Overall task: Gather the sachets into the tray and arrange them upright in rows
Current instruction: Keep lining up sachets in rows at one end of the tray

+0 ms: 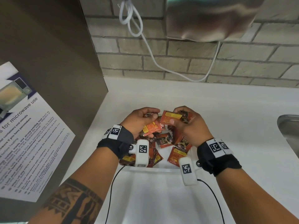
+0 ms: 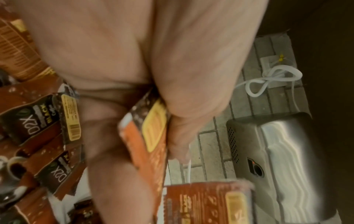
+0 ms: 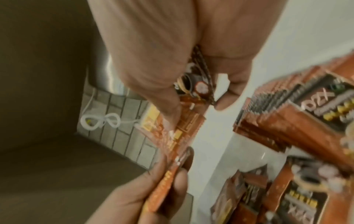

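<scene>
Over the tray (image 1: 161,169), each hand (image 1: 137,122) grips sachets (image 1: 171,118)

Head downward; wrists close; shared sachets (image 1: 166,141)
</scene>
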{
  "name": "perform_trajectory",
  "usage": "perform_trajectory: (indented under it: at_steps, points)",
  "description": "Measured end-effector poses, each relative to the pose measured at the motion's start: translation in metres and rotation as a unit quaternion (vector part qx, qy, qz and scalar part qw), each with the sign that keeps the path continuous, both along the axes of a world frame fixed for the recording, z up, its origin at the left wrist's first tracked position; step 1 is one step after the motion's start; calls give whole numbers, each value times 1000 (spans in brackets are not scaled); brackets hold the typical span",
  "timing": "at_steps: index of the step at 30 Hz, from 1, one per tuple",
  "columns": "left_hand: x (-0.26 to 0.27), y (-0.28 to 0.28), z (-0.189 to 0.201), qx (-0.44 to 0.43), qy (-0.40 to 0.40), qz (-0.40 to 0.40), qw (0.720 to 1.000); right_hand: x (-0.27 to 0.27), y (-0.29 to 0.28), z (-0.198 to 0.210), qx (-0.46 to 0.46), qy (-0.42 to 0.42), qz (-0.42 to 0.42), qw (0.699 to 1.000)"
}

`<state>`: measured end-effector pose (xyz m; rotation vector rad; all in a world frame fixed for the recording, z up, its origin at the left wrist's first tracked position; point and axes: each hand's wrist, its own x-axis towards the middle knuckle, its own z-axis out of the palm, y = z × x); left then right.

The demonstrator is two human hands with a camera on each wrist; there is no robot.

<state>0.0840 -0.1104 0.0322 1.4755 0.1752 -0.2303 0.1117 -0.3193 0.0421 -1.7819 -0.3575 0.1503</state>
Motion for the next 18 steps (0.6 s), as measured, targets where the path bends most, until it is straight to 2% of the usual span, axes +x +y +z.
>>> perform_trajectory:
  at_steps: [4, 8, 10, 13, 15, 18]
  points:
    - [1, -2, 2, -48, 34, -22, 998, -1, 5, -7, -84, -158, 4, 984]
    - [2, -3, 3, -26, 3, -9, 1000, -5, 7, -9, -60, -160, -1, 985]
    - [3, -1, 2, -16, -20, 5, 1000, -4, 5, -10, -63, -119, -29, 990]
    - [2, 2, 1, -2, -44, 13, 999, -1, 4, -8, -6, 28, -75, 997]
    - [1, 1, 3, 6, -60, 2, 998, -1, 5, -4, 42, 122, -44, 991]
    - [3, -7, 4, 25, -81, -7, 996, -1, 8, -5, 29, 149, 59, 987]
